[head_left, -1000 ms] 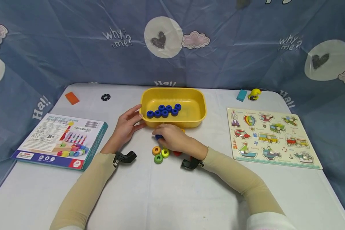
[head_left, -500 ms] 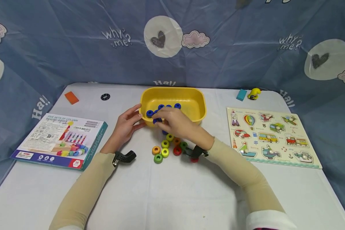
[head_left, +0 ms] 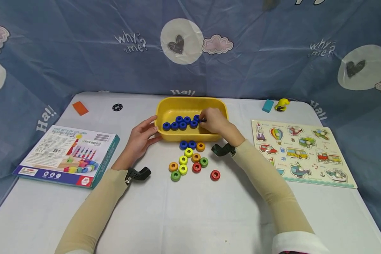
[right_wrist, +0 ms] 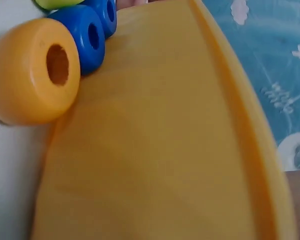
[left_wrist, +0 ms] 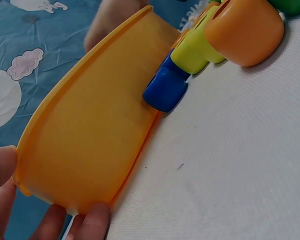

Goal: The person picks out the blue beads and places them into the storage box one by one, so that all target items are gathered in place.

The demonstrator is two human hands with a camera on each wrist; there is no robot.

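A yellow plastic tub stands near the back of the table with several blue beads inside. My left hand holds its left end, thumb at the rim and fingers against the outer wall in the left wrist view. Inside the tub's right part, my right hand pinches a blue bead, mostly covered by the fingers. Just in front of the tub lie two more blue beads beside an orange bead. Yellow, green and red beads are scattered nearer.
On the left lies a boxed bead set, with an orange block and a black disc behind it. A wooden picture puzzle lies right; a teal block and a yellow figurine are behind it.
My right hand has lifted a blue bead from in front of the tub and carried it over the near rim, rightward into the tub. The left hand stays at the tub's left end.
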